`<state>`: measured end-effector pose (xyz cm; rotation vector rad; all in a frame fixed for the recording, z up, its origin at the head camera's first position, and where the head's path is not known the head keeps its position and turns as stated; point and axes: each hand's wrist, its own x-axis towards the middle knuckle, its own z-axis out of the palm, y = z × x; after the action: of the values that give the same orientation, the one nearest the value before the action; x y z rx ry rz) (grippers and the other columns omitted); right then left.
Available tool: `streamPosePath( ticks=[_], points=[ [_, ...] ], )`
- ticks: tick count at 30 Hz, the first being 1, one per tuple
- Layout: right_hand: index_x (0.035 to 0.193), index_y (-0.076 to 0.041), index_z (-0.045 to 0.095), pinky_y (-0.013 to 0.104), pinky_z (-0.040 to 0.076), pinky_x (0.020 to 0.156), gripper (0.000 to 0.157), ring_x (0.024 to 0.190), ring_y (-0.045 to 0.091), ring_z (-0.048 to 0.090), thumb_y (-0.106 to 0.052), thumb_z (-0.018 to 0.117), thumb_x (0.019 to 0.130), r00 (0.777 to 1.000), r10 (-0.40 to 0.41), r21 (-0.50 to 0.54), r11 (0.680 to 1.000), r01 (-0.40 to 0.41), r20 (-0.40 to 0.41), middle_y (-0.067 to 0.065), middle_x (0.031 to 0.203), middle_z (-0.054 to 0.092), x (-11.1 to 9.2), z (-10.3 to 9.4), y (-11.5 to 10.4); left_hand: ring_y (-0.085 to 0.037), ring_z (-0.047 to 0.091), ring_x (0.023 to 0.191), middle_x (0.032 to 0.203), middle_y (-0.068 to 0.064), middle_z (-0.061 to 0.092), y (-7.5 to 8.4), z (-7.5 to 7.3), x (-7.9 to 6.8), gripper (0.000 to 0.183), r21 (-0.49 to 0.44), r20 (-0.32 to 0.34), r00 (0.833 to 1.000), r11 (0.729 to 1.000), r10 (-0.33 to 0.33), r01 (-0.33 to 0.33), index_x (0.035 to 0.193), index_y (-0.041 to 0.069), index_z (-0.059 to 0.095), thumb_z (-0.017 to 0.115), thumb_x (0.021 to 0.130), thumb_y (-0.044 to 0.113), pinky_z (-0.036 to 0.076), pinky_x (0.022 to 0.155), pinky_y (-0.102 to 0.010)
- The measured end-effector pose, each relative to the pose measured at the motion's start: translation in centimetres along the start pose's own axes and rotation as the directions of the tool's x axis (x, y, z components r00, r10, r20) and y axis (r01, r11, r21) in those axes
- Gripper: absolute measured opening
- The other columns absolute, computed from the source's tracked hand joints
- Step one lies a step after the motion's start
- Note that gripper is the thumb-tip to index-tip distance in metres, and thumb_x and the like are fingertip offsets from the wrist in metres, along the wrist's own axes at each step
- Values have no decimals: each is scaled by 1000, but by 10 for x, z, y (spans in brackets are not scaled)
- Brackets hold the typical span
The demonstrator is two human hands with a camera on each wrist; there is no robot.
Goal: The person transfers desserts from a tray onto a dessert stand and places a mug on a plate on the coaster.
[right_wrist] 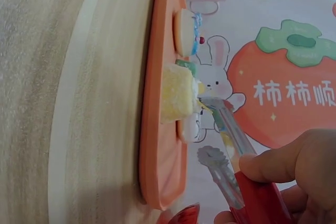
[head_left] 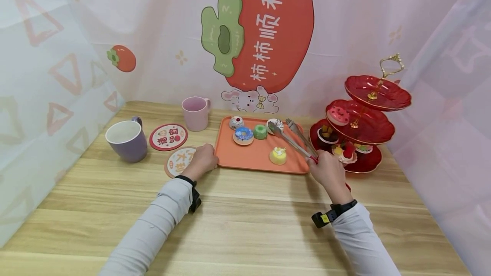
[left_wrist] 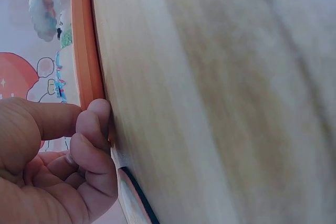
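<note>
At its front left corner, the orange tray (head_left: 245, 160) is pinched between the thumb and fingers of my left hand (head_left: 203, 159). My right hand (head_left: 330, 173) grips metal tongs with red handles (right_wrist: 261, 203). Their two tips are spread over the tray's right part, one overlapping a white striped pastry (head_left: 274, 125) in the head view. A yellow cake (head_left: 278, 156) sits near the tray's front edge. Farther left on the tray are a blue-iced donut (head_left: 243, 136), a green ring-shaped sweet (head_left: 260, 132) and a white cake with a red cherry (head_left: 236, 123).
A red three-tier stand (head_left: 370, 129) holding several pastries is right of the tray. Left of the tray are a pink mug (head_left: 195, 115), a purple mug (head_left: 128, 142), a red-rimmed coaster (head_left: 168, 137) and a second coaster (head_left: 179, 161) partly behind my left hand.
</note>
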<state>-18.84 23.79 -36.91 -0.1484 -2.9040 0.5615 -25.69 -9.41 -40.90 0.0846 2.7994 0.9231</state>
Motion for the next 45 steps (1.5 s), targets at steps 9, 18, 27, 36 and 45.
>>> streamPosePath(
  ticks=[9, 18, 27, 36, 45],
  points=[
    [84, -3, 59, 36, 32, 49, 24, 55, 27, 47, -27, 62, 88, 999, 24, -5, 1000, -24, 23, 7, 61, 48, 5, 9, -1, -15, 42, 43, 53, -6, 52, -1, 0, 1, 26, -3, 0, 1000, 1000, 7, -7, 60, 6, 55, 51, 85, 2, 32, 44, -26],
    [88, -1, 61, 37, 35, 48, 22, 56, 27, 49, -24, 61, 88, 998, 37, -7, 999, -37, 48, 8, 64, 52, 6, 12, -1, -16, 42, 43, 52, -5, 52, -3, 2, 2, 26, 4, 0, 1000, 1000, 14, -14, 60, 6, 56, 51, 85, 2, 32, 45, -26],
    [88, -2, 61, 39, 36, 47, 23, 55, 27, 50, -24, 61, 88, 999, 17, -24, 1000, -17, 28, 8, 64, 53, 6, 16, 1, -15, 44, 45, 56, -6, 54, -3, 2, 2, 23, 16, -15, 1000, 1000, 27, -27, 62, 5, 57, 52, 85, 3, 33, 45, -26],
    [87, -2, 62, 37, 35, 47, 23, 54, 27, 48, -25, 63, 87, 1000, 14, -48, 999, -13, 8, 8, 62, 52, 6, 20, 2, -15, 41, 43, 52, -6, 52, -3, 0, 1, 27, -7, -11, 1000, 1000, 26, -26, 58, 6, 55, 52, 84, 2, 31, 45, -26],
    [88, -2, 63, 36, 33, 47, 22, 54, 26, 47, -24, 64, 87, 1000, 0, -38, 999, 0, -11, 8, 63, 51, 4, 21, 5, -15, 41, 43, 53, -6, 51, -3, 1, 2, 25, -4, -7, 1000, 1000, 23, -23, 60, 6, 55, 52, 85, 2, 31, 44, -26]
  ],
)
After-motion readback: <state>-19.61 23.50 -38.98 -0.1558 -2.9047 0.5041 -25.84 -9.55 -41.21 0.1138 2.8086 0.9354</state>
